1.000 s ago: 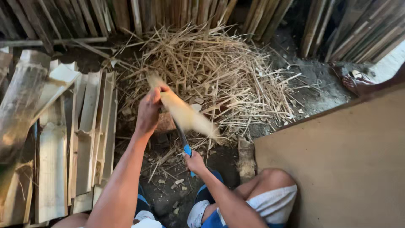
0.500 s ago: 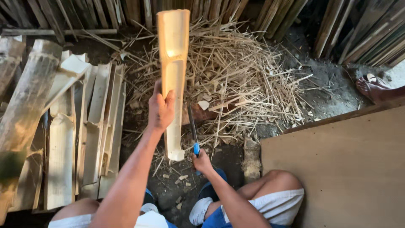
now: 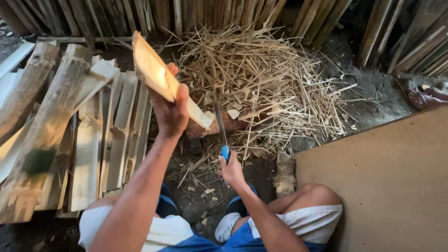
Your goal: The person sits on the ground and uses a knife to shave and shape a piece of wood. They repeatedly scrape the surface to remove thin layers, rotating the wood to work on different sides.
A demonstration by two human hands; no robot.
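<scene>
Bamboo, pale and split, the slat looks stiff, light and splintery, gripped mid-length in the left hand's closed fist toward eleven o'clock, while the right hand clenches the blue-handled knife, blade toward twelve o'clock.

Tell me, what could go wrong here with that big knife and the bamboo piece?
The knife in the right hand points at the chopping block, close under the left hand gripping the bamboo slat; a stray swing might nick fingers. The bare knee sits near too. Sharp splinters in the shavings pile could prick skin.
</scene>
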